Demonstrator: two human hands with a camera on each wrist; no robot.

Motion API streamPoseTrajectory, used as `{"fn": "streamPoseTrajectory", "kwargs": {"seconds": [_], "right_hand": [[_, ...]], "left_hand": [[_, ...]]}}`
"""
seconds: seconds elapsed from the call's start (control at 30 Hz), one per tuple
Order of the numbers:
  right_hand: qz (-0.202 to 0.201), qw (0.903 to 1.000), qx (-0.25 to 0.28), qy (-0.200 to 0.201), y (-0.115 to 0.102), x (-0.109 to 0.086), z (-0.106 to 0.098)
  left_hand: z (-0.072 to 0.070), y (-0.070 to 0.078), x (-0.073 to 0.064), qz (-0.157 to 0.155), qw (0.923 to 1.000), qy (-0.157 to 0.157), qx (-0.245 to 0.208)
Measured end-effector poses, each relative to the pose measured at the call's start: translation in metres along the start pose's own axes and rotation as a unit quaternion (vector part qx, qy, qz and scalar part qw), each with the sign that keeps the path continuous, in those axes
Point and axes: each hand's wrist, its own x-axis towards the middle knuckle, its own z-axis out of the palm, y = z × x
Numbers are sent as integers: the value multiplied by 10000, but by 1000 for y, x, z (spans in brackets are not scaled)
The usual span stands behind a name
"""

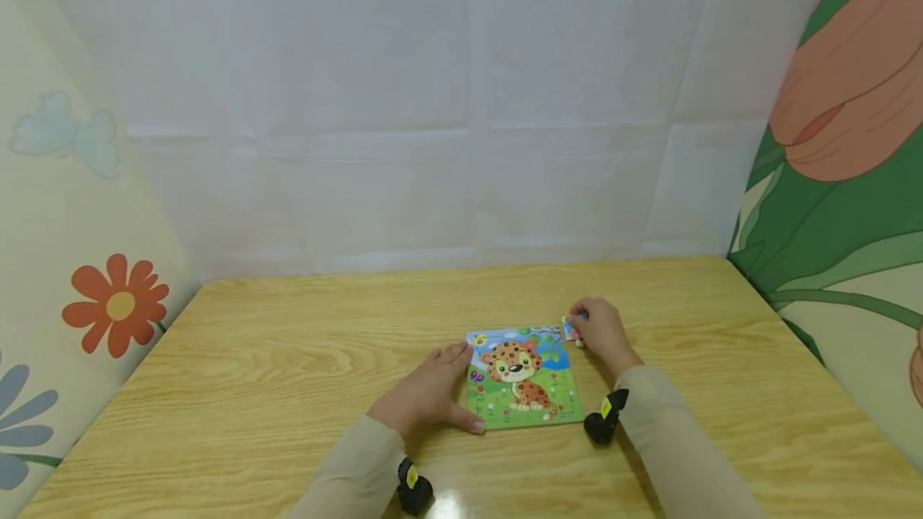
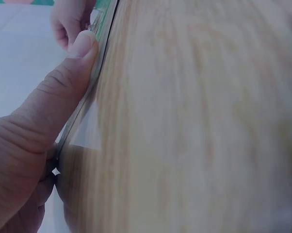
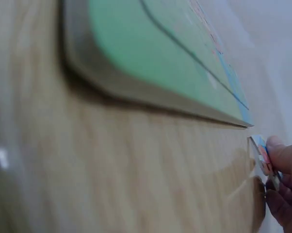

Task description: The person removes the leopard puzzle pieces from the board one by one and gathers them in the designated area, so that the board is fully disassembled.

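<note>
two hands busy around leopard board point(image 1: 525, 379), flat on table point(image 1: 288, 367)! left hand point(image 1: 429, 391) spread wide along board's left edge, thumb at near-left corner, bracing rather than clutching. right hand point(image 1: 602, 333) in narrow pinch, holding small printed piece point(image 1: 569, 331) just beside board's far right corner. best handling, by judgement: left palm steady, no shoving board; pinch light, at piece's rim; slow turns, edge lined up with board's.

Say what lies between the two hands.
The head view shows the leopard board between the left hand and the right hand, which pinches a small picture piece.
</note>
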Motion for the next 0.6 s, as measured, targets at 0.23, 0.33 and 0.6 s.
{"fn": "streamPoseTrajectory", "kwargs": {"seconds": [0.23, 0.33, 0.6], "right_hand": [[-407, 9957, -832, -95, 0, 2, 1], [-466, 9943, -957, -21, -1, 2, 0], [-407, 9973, -334, 510, -3, -3, 0]], "left_hand": [[0, -1, 2, -52, 10000, -9, 3], [0, -2, 2, -78, 10000, -1, -44], [1, -1, 3, -60, 10000, -11, -30]]}}
